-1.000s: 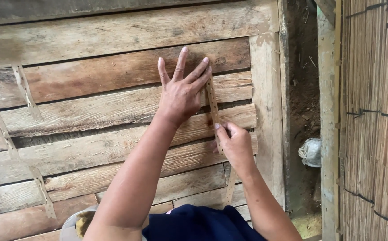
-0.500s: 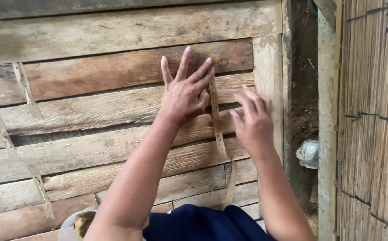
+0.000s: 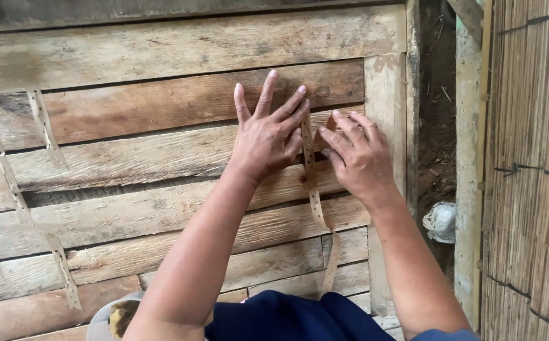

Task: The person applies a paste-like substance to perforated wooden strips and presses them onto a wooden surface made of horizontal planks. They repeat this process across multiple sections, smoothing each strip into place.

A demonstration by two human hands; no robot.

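We moved our right hand [image 3: 358,158] up from the low end of the thin strip [image 3: 312,183], and now it lay open beside our flat, open left hand [image 3: 268,136], both pressing the strip onto the wooden planks [image 3: 129,158].

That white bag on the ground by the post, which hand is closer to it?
Right. The right hand rests on the planks just left of the white bag; the left hand lies farther left, beyond the strip.

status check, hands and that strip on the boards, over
Left hand flat on planks, fingers spread, beside thin perforated strip. Right hand open, fingertips at strip's right edge. Strip runs down across boards, nothing over it.
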